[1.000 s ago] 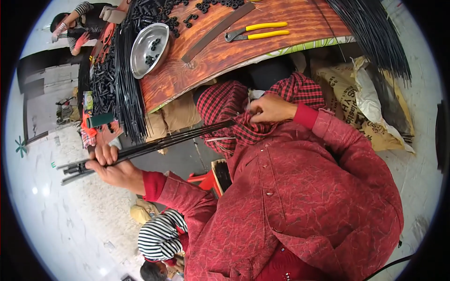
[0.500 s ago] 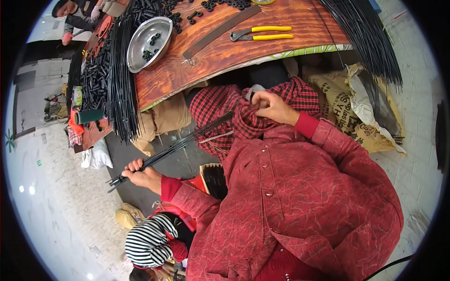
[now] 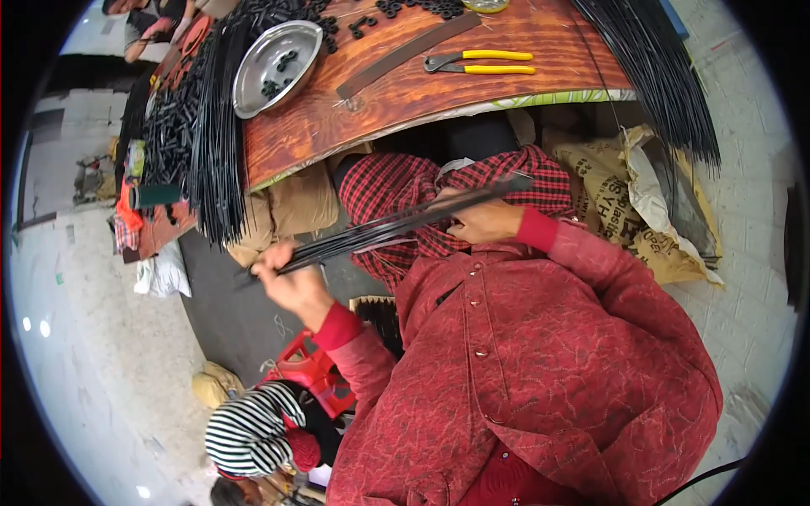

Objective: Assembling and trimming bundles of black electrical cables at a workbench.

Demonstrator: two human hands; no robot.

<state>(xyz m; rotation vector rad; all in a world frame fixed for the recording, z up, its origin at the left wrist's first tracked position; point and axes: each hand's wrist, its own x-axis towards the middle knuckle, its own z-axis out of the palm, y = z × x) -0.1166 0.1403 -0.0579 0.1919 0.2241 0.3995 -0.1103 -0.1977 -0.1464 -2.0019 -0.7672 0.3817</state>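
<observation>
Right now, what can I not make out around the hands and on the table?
All in the head view:
Left hand: finger outlines blurred.
Right hand: partly hidden by the bundle of black rods; grip unclear.
Rod count: hidden by overlap and blur.
Yellowish round object: cut off by the upper edge.

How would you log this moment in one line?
left hand: holding black rods near one end | right hand: by their other end, grip unclear | table: yellow-handled cutters, metal bowl
</observation>
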